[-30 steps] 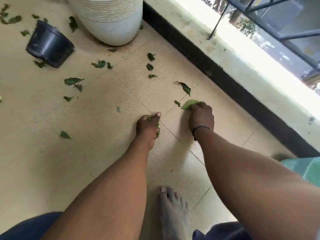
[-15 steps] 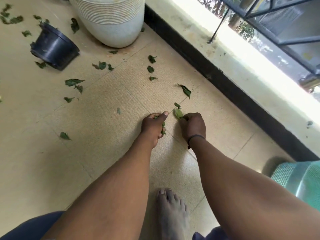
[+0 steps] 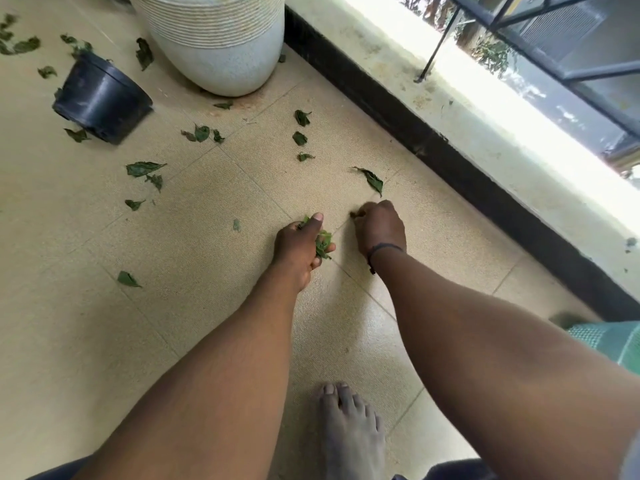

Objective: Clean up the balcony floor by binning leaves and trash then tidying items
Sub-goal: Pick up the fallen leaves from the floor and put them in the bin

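A: Which leaf comes next, do you reckon?

B: The long dark leaf point(image 3: 372, 181) on the floor point(image 3: 194, 306), just beyond the right hand point(image 3: 380, 226) toward the black skirting of the balcony edge. Its long axis runs diagonally, the tip pointing down at the knuckles, so the right hand is plainly the nearer.

A: Is that hand free?

B: Its fingers are curled down on the tile, pinching what looks like a small dark leaf scrap point(image 3: 354, 214) — too small to be sure.

A: And the left hand point(image 3: 300, 244)?

B: Closed round a bunch of green leaves point(image 3: 322, 242), thumb laid along the top.

A: The rest?

B: Scattered leaves lie farther out toward the tipped black plastic pot point(image 3: 104, 98) and the big white planter point(image 3: 221, 43) — much is left to gather
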